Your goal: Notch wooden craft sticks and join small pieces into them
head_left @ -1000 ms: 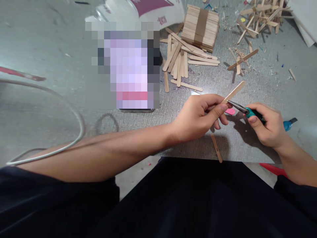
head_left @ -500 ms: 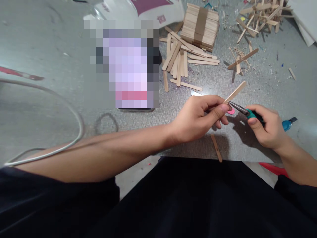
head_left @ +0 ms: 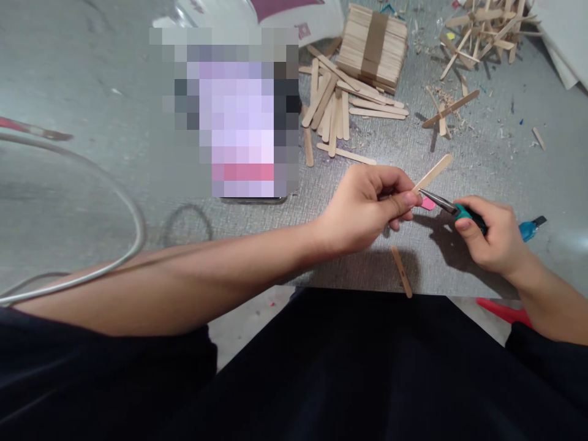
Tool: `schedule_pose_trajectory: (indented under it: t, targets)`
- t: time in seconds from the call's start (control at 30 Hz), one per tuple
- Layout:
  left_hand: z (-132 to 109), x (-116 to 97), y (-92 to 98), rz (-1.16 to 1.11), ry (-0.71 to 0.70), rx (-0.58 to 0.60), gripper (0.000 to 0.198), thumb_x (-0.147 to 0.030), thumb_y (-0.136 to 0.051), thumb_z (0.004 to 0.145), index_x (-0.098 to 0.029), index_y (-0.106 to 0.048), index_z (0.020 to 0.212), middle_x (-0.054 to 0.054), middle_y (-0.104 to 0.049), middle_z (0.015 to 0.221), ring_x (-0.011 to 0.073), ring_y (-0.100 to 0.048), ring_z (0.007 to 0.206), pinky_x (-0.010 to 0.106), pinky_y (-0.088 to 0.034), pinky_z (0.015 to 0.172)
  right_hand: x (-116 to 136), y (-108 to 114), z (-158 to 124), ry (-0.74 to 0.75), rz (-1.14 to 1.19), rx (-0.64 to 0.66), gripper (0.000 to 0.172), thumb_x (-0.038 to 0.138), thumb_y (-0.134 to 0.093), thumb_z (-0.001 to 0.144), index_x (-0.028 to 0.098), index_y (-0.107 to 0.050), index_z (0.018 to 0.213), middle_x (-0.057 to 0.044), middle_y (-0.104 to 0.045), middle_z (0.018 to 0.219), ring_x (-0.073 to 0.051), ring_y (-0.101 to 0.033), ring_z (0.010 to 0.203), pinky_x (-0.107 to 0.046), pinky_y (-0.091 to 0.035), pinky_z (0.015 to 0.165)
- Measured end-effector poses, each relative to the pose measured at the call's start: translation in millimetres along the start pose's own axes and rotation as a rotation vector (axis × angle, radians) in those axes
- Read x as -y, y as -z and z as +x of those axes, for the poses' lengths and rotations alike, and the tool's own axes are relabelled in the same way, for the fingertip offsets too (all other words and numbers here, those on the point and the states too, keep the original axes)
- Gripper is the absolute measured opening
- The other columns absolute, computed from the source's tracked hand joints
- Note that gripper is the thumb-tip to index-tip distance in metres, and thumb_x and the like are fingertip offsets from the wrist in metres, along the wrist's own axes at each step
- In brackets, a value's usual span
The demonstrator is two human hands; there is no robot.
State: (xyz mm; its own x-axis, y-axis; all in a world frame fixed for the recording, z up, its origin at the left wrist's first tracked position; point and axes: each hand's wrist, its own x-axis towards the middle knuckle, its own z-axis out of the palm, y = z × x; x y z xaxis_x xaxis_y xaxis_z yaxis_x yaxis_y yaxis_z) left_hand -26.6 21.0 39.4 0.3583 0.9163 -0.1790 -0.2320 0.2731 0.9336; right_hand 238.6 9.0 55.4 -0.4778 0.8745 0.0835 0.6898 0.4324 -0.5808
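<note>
My left hand [head_left: 367,208] pinches a wooden craft stick [head_left: 434,173] between thumb and fingers, its free end slanting up to the right. In my right hand [head_left: 493,236] is a pair of needle-nose pliers [head_left: 441,201] with green and black handles. The jaw tips meet the stick's edge close to my left thumb; whether they grip it cannot be made out. Just under the jaws shows a small pink object [head_left: 428,203], partly hidden. Below my hands, a second craft stick [head_left: 402,272] with a small dark slot lies near the table's front edge.
A banded stack of craft sticks [head_left: 372,46] and several loose sticks [head_left: 328,104] lie at the back. Crossed sticks [head_left: 443,113] and a pile of joined sticks [head_left: 493,30] are further right. A blue-handled tool [head_left: 530,229] rests beside my right hand. A cable [head_left: 133,208] loops at left.
The pliers' tips and the held stick have shifted slightly left. My left hand has risen a little in view. Both hands keep their holds.
</note>
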Motion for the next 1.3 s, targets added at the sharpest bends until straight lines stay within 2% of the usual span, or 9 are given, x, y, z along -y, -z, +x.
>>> schedule_pose_trajectory:
  t: [0.37, 0.6, 0.8, 1.07, 1.3]
  targets:
    - [4.5, -2.5, 4.6, -0.004, 0.025, 0.094, 0.015, -0.010, -0.076, 0.090, -0.014, -0.072, 0.076, 0.001, -0.068, 0.060, 0.0077, -0.061, 0.049, 0.017, -0.053, 0.046, -3.6, 8.1, 4.9, -0.003, 0.017, 0.036, 0.037, 0.060, -0.061, 0.103, 0.025, -0.072, 0.107, -0.003, -0.073, 0.081, -0.021, -0.066, 0.067, -0.037, -0.051, 0.063]
    - [5.2, -1.9, 7.3, -0.031, 0.016, 0.118, 0.014, -0.015, -0.081, 0.087, -0.014, -0.073, 0.075, 0.002, -0.069, 0.061, 0.0084, -0.062, 0.050, 0.017, -0.055, 0.047, -3.1, 3.6, 2.3, 0.026, 0.003, 0.017, 0.035, 0.058, -0.061, 0.104, 0.025, -0.071, 0.108, -0.003, -0.072, 0.082, -0.020, -0.066, 0.068, -0.036, -0.050, 0.064]
    - [5.7, -1.7, 6.7, -0.081, 0.055, 0.155, 0.015, -0.008, -0.076, 0.087, -0.014, -0.071, 0.073, 0.002, -0.069, 0.061, 0.0074, -0.062, 0.049, 0.015, -0.054, 0.047, -8.3, 8.1, 5.0, 0.032, 0.050, 0.065, 0.035, 0.058, -0.061, 0.104, 0.025, -0.071, 0.109, -0.001, -0.069, 0.080, -0.019, -0.064, 0.066, -0.035, -0.048, 0.064]
    - [6.3, -2.8, 5.1, -0.183, 0.119, 0.183, 0.014, -0.008, -0.078, 0.084, -0.012, -0.071, 0.072, 0.001, -0.070, 0.060, 0.0066, -0.061, 0.047, 0.014, -0.052, 0.048, -4.2, 2.4, 0.8, 0.084, 0.016, -0.009, 0.035, 0.057, -0.062, 0.104, 0.023, -0.070, 0.109, -0.002, -0.069, 0.081, -0.019, -0.064, 0.069, -0.035, -0.048, 0.064]
    - [4.8, -2.3, 6.6, -0.319, 0.140, 0.329, 0.016, -0.014, -0.088, 0.079, -0.013, -0.073, 0.072, 0.001, -0.073, 0.062, 0.0080, -0.063, 0.049, 0.016, -0.052, 0.049, -9.1, 0.4, 0.5, 0.168, 0.074, -0.012, 0.036, 0.057, -0.062, 0.104, 0.023, -0.070, 0.111, -0.002, -0.067, 0.081, -0.018, -0.062, 0.067, -0.034, -0.048, 0.062]
